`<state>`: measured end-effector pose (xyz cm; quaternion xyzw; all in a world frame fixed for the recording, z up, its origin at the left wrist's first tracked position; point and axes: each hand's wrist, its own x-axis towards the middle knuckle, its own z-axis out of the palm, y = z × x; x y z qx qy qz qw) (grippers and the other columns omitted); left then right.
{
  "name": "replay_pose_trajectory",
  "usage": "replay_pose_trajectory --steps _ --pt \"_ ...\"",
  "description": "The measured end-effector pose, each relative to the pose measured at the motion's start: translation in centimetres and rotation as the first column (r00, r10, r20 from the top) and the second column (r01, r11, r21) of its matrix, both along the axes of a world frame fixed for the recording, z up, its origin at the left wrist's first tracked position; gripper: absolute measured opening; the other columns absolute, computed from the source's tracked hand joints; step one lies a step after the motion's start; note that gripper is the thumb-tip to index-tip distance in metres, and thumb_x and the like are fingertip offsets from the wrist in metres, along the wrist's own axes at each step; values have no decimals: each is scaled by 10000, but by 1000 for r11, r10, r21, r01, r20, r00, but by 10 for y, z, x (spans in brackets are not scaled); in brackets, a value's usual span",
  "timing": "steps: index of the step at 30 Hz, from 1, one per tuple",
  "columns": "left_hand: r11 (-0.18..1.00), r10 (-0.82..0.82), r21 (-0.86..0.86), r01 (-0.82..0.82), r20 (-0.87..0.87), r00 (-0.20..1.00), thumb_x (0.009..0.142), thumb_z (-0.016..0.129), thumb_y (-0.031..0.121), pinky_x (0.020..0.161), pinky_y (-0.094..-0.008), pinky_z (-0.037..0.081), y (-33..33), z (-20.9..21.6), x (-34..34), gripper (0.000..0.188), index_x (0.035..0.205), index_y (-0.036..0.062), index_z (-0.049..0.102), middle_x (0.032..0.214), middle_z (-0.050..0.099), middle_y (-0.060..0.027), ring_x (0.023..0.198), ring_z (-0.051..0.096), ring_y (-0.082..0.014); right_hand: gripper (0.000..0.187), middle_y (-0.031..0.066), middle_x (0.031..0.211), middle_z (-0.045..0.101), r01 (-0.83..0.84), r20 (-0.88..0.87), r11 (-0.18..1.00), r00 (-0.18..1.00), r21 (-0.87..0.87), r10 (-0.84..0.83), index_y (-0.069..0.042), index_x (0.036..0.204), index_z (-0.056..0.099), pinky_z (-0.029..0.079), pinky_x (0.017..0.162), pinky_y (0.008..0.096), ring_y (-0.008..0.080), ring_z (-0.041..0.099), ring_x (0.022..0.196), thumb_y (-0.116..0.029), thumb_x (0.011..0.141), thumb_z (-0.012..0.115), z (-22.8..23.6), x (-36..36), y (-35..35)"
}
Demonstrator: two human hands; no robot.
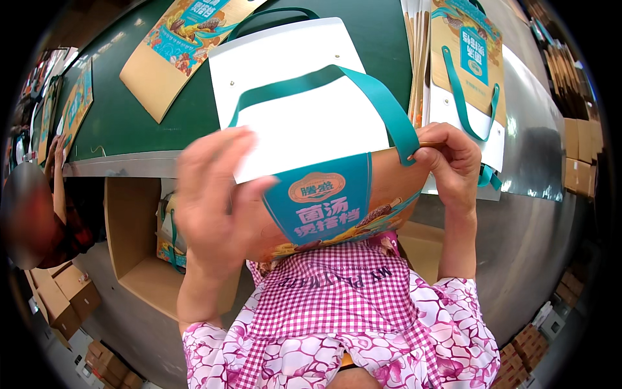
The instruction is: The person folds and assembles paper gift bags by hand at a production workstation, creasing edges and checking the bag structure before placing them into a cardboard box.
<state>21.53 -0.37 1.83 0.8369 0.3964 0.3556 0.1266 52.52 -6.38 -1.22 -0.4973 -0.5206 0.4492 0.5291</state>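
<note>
A gold and teal paper gift bag (334, 198) is tilted in front of my body, its printed panel facing me and a wide teal ribbon handle (382, 107) arching over its top. My right hand (451, 162) pinches the bag's upper right edge, right by the ribbon's end. At the bag's left edge, my left hand (217, 194) is smeared by motion, its thumb and fingers apart. Whether its thumb touches the panel, I cannot tell. Behind the bag, a white panel (285, 55) with small metal studs and a teal handle lies on the table.
The green table (123, 123) has a metal edge. A flat printed bag piece (178, 48) lies at the back left; stacked bags with handles (470, 71) sit at the right. Below the table edge stands an open cardboard box (126, 227) containing a bag. Another person (39, 214) works at far left.
</note>
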Motion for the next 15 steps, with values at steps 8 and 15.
replay_pose_trajectory --steps 8,15 --pt "910 -308 -279 306 38 951 794 765 77 555 -360 493 4 3 66 163 865 3 638 735 635 -123 632 640 -283 172 98 958 683 -66 -100 996 993 -63 60 52 1026 643 547 790 248 137 668 856 74 861 686 30 -15 -6" --pt "895 -333 -318 313 -8 943 795 772 111 549 -365 484 1 8 60 170 843 17 640 720 627 -128 622 631 -297 121 39 878 725 -70 -115 976 992 -208 47 42 981 729 520 736 231 90 648 812 -42 896 719 23 -17 -12"
